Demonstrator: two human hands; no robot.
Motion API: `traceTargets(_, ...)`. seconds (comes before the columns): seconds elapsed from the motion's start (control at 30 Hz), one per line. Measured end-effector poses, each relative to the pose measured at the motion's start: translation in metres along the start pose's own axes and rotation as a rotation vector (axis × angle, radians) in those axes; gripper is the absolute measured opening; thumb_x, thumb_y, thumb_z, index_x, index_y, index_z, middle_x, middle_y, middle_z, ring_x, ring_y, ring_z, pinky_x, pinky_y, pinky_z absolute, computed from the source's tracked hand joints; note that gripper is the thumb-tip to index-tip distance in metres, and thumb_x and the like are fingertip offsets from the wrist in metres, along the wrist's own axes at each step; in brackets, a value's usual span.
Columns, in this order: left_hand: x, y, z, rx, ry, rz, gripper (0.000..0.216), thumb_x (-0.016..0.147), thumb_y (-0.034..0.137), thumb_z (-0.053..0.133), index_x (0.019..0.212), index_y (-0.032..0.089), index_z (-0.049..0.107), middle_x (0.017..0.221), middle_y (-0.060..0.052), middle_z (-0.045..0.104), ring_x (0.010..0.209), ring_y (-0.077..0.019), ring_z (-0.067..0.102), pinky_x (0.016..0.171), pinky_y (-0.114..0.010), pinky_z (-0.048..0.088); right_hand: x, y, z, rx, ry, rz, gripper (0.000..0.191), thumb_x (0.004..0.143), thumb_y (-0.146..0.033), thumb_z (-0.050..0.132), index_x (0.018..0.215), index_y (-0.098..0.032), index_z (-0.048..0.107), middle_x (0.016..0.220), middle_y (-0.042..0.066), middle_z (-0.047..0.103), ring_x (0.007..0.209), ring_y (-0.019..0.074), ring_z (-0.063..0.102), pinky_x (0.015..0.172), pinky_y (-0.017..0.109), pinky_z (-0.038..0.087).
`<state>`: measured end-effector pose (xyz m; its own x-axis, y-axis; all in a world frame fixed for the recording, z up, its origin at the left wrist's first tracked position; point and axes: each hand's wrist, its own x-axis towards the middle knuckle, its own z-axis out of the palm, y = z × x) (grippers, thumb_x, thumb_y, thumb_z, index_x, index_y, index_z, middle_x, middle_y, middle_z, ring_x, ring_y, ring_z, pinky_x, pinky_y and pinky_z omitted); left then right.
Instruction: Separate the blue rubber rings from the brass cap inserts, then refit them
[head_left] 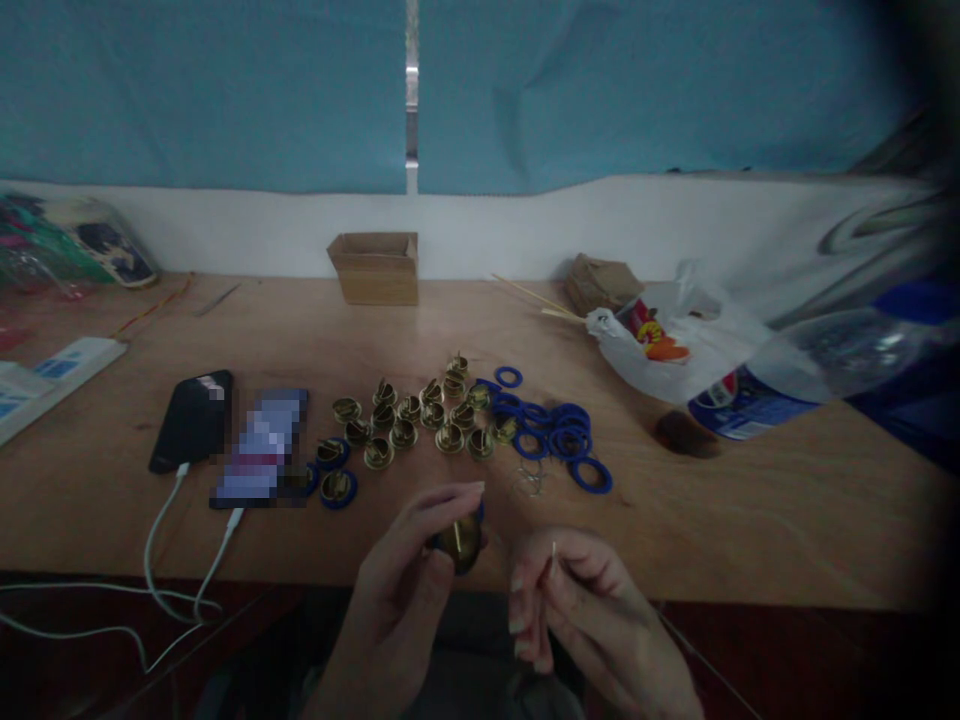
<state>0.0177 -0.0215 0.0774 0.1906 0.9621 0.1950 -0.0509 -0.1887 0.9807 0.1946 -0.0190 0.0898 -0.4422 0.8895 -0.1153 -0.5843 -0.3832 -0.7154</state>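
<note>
My left hand (409,580) is closed around a round brass part (461,543) with some blue at its edge, just above the table's front edge. To its right, my right hand (577,595) pinches a thin, pale wire-like piece (554,552) between thumb and finger; most of it is hidden. Beyond the hands lie several round brass parts (403,432) with upright clips. Blue rings (592,475) are heaped to their right, and thin wire pieces (531,480) lie in front of the rings. At the left, a few brass parts (338,488) sit inside blue rings.
Two phones (193,420) with white charging cables (154,545) lie on the left, near a power strip (60,385). An open cardboard box (379,270) stands at the back. On the right are a plastic bag (705,330) and a large bottle (795,375) lying tilted.
</note>
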Motion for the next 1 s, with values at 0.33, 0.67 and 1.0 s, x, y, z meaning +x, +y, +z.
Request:
traceTargets(0.33, -0.003, 0.003, 0.005, -0.278, 0.039, 0.017, 0.066, 0.072, 0.013, 0.082, 0.127, 0.042, 0.061, 0.122, 0.003, 0.071, 0.114, -0.0178, 0.066, 0.097, -0.019, 0.051, 0.004, 0.016, -0.012, 0.122, 0.044, 0.2, 0.033, 0.073, -0.045, 0.079, 0.069, -0.016, 0.064, 0.045, -0.005, 0.058, 0.033, 0.0042, 0.051, 0.034, 0.009, 0.039)
traceTargets(0.67, 0.002, 0.005, 0.006, -0.284, 0.022, 0.046, 0.064, 0.068, 0.012, 0.085, 0.123, 0.039, 0.064, 0.115, 0.003, 0.075, 0.106, -0.0175, 0.07, 0.093, -0.018, 0.054, 0.012, 0.02, 0.004, 0.095, 0.027, 0.078, 0.024, 0.084, -0.037, 0.07, 0.073, -0.017, 0.063, 0.037, -0.012, 0.044, 0.026, 0.0012, 0.029, 0.03, 0.009, 0.032)
traceTargets(1.0, 0.0, 0.002, 0.01, -0.342, 0.084, 0.113, 0.06, 0.068, 0.014, 0.085, 0.12, 0.034, 0.066, 0.11, 0.001, 0.077, 0.101, -0.0181, 0.072, 0.089, -0.02, 0.057, 0.009, 0.017, 0.006, -0.013, 0.051, 0.157, 0.036, 0.079, -0.047, 0.073, 0.07, -0.019, 0.053, 0.04, -0.011, 0.048, 0.028, 0.0033, 0.043, 0.034, 0.012, 0.041)
